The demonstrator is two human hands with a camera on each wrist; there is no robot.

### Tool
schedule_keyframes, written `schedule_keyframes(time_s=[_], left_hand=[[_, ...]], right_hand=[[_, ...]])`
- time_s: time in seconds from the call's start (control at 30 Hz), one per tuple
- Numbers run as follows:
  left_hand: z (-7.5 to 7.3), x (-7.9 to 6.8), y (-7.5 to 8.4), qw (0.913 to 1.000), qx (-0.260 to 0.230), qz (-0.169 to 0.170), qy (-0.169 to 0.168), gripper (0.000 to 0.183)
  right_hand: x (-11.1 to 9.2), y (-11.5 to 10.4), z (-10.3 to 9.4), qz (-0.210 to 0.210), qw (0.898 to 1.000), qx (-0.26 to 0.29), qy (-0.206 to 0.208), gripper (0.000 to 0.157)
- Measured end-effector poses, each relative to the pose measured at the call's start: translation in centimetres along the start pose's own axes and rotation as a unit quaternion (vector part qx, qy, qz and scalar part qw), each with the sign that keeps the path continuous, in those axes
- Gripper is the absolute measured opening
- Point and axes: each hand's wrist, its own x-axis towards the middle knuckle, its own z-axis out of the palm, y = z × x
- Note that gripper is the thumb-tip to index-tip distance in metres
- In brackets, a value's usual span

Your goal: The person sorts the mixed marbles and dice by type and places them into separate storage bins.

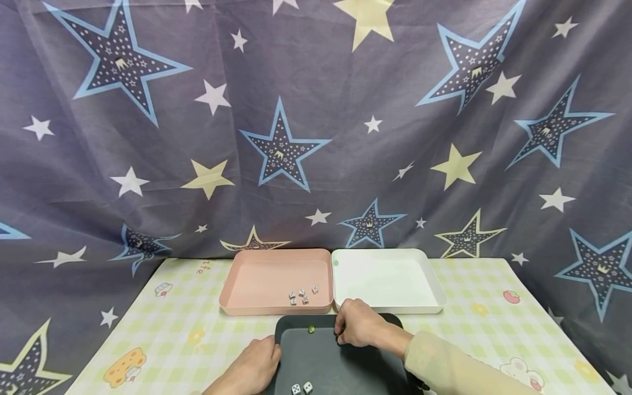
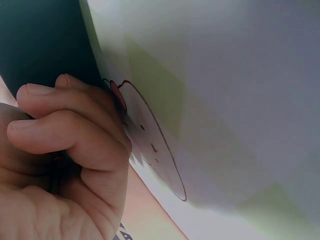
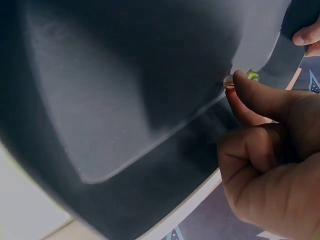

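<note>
In the head view my right hand is over the far part of a dark grey tray. Its thumb and forefinger pinch a clear glass marble with orange inside, as the right wrist view shows. Close beyond the thumb lies a yellow-green marble in the tray. My left hand holds the tray's left rim, thumb at the edge; in the left wrist view its fingers curl by the dark tray side. Two white dice lie in the near part of the tray.
Behind the dark tray, a pink tray holds several white dice. Touching its right side is a white tray with a small green spot at its far left corner. A checked cloth covers the table; a starred curtain hangs behind.
</note>
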Motion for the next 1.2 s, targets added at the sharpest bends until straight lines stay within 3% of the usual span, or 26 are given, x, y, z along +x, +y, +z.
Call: schedule_keyframes(time_s=[0.33, 0.73, 0.83, 1.03, 1.2], left_hand=[[0.1, 0.0, 0.0, 1.0000, -0.004, 0.002, 0.004, 0.028], [1.7, 1.7, -2.9, 1.0000, 0.007, 0.003, 0.000, 0.031], [1.4, 1.5, -2.5, 0.9999, 0.014, 0.000, 0.000, 0.030], [0.1, 0.1, 0.0, 0.9999, 0.006, -0.005, 0.011, 0.027], [0.9, 0.7, -1.1, 0.9997, 0.019, -0.002, 0.016, 0.028]], right_hand=[[-0.1, -0.1, 0.0, 0.003, 1.000, -0.002, 0.002, 0.023], [-0.1, 0.1, -0.8, 0.012, 0.997, 0.076, 0.016, 0.019], [-0.1, 0.1, -1.2, 0.014, 0.995, 0.091, 0.027, 0.018], [-0.1, 0.0, -1.9, 0.029, 0.992, 0.118, 0.036, 0.015], [0.0, 0.0, -2.3, 0.048, 0.990, 0.123, 0.046, 0.014]])
